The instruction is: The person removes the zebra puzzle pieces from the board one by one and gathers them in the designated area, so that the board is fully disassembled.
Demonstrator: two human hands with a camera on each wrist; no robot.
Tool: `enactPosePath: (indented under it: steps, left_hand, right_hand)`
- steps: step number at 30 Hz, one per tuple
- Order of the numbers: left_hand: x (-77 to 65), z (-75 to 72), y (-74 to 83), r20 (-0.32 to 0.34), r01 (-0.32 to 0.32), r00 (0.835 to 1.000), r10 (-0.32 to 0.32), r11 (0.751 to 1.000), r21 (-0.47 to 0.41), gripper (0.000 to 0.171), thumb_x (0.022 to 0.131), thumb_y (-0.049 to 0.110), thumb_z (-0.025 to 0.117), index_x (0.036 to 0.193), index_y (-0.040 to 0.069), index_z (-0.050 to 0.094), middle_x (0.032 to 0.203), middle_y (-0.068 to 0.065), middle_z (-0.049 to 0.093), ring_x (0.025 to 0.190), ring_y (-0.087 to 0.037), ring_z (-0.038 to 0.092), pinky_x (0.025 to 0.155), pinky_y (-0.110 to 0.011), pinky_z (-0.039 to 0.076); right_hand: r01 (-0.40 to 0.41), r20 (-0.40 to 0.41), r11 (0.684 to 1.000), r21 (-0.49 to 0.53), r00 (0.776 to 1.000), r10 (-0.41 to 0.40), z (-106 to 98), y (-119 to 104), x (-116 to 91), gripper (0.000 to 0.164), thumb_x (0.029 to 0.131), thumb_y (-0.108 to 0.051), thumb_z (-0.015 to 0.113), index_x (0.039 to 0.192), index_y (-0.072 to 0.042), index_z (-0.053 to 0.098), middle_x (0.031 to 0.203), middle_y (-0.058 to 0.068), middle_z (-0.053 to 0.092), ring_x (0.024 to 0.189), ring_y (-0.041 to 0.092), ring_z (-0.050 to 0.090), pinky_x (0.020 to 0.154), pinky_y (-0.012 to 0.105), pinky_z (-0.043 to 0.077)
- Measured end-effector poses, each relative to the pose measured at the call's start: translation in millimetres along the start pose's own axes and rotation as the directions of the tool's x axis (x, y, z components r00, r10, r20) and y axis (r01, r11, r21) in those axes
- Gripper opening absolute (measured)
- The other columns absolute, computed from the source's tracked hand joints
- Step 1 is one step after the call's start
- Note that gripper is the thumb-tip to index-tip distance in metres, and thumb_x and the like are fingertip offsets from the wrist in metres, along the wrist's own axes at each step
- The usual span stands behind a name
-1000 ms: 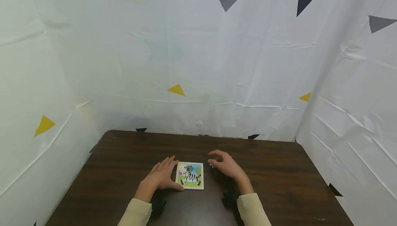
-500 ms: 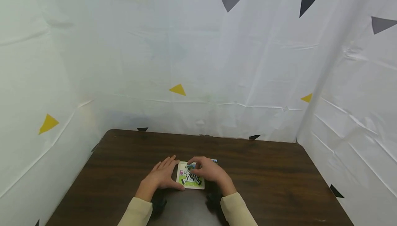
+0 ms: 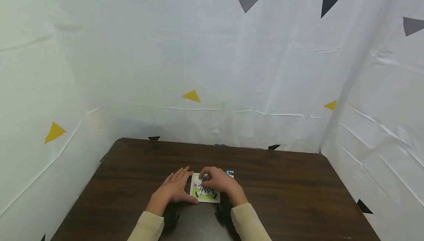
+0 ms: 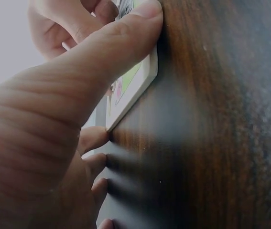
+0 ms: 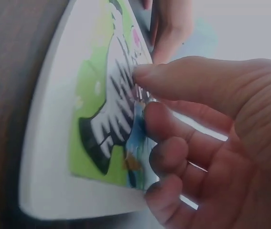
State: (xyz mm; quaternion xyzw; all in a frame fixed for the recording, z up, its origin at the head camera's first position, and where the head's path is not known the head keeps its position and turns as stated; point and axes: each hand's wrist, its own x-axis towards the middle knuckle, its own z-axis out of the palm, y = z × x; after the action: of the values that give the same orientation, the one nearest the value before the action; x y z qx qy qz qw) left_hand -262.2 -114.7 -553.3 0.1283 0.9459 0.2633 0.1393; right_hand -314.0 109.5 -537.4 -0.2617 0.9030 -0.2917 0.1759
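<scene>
A small zebra puzzle in a pale tray [image 5: 54, 186] lies on the table before me. My left hand [image 3: 173, 189] steadies it from the left, the thumb along the near corner and the fingers spread onto the tabletop. Over the upper part of the zebra picture [image 3: 208, 196] is my right hand [image 3: 220, 180]. Its thumb and index finger pinch a puzzle piece [image 5: 141, 93], mostly hidden by the fingertips; the other fingers are curled. A loose puzzle piece [image 3: 230, 173], blue with black-and-white stripes, lies just beyond the right hand.
The dark wood-grain table [image 3: 281, 189] extends around the puzzle. White sheeting [image 3: 212, 57] with grey, black and yellow triangles hangs behind and at both sides. A black device [image 3: 171, 217] sits beneath the left wrist.
My right hand has moved left from the loose piece onto the upper part of the puzzle, leaving that piece on the table. The left hand keeps its place.
</scene>
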Motion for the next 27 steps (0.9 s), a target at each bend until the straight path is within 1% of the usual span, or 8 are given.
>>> enactPosePath:
  steps: [2, 6, 13, 16, 21, 27]
  left_hand:
    - [-0.4, -0.5, 0.8, -0.001, -0.004, 1.000, 0.004, 1.000, -0.005, 0.117, 0.077, 0.067, 0.090, 0.167, 0.012, 0.038, 0.180, -0.015, 0.021, 0.167, -0.042, 0.019, 0.132, -0.069, 0.015]
    - [-0.5, 0.0, 2.6, -0.002, 0.002, 1.000, -0.002, 1.000, -0.006, 0.116, 0.077, 0.068, 0.090, 0.166, 0.013, 0.040, 0.180, -0.013, 0.022, 0.167, -0.040, 0.020, 0.133, -0.068, 0.015]
    - [-0.7, 2.3, 4.1, -0.005, 0.015, 1.000, -0.015, 1.000, -0.001, 0.115, 0.077, 0.067, 0.090, 0.166, 0.014, 0.040, 0.180, -0.012, 0.023, 0.167, -0.038, 0.022, 0.132, -0.067, 0.017]
    - [-2.1, 2.1, 4.5, 0.007, 0.013, 1.000, -0.013, 1.000, -0.008, 0.115, 0.078, 0.067, 0.089, 0.166, 0.013, 0.039, 0.180, -0.012, 0.023, 0.167, -0.039, 0.021, 0.132, -0.067, 0.017]
    - [-2.9, 0.3, 2.6, 0.014, 0.012, 1.000, -0.012, 1.000, -0.007, 0.117, 0.078, 0.069, 0.088, 0.168, 0.013, 0.037, 0.181, -0.013, 0.021, 0.167, -0.039, 0.019, 0.133, -0.067, 0.014]
    - [-1.0, 0.1, -0.8, 0.008, 0.009, 1.000, -0.009, 1.000, 0.003, 0.118, 0.078, 0.070, 0.087, 0.168, 0.013, 0.037, 0.181, -0.012, 0.020, 0.168, -0.040, 0.018, 0.133, -0.068, 0.014]
  right_hand:
    - [-0.009, 0.014, 1.000, 0.014, 1.000, 0.009, -0.9, -0.6, 0.9, 0.022, 0.100, -0.017, 0.077, 0.122, -0.013, 0.073, 0.087, 0.000, 0.068, 0.072, 0.012, 0.063, 0.066, 0.031, 0.052]
    - [-0.027, 0.043, 0.998, 0.057, 0.999, 0.024, -1.7, -0.9, 0.1, 0.020, 0.102, -0.014, 0.075, 0.121, -0.012, 0.069, 0.088, 0.002, 0.066, 0.073, 0.014, 0.062, 0.066, 0.032, 0.051]
    - [-0.016, 0.057, 0.993, 0.117, 0.998, 0.010, -1.1, -1.3, -3.7, 0.019, 0.103, -0.010, 0.071, 0.121, -0.009, 0.064, 0.086, 0.005, 0.063, 0.071, 0.017, 0.058, 0.062, 0.031, 0.045]
    - [-0.016, 0.052, 0.993, 0.118, 0.999, 0.010, 0.6, -0.2, -3.7, 0.018, 0.103, -0.012, 0.072, 0.120, -0.009, 0.065, 0.086, 0.005, 0.062, 0.070, 0.016, 0.057, 0.062, 0.031, 0.045]
    - [-0.020, 0.026, 0.995, 0.099, 1.000, 0.018, 3.4, 1.1, 0.4, 0.018, 0.103, -0.021, 0.074, 0.117, -0.012, 0.066, 0.086, 0.002, 0.060, 0.069, 0.014, 0.054, 0.061, 0.030, 0.045]
    - [-0.031, 0.017, 0.995, 0.097, 0.999, 0.030, 2.8, -1.4, 3.7, 0.018, 0.102, -0.021, 0.076, 0.114, -0.012, 0.067, 0.086, 0.001, 0.060, 0.069, 0.014, 0.054, 0.062, 0.030, 0.045]
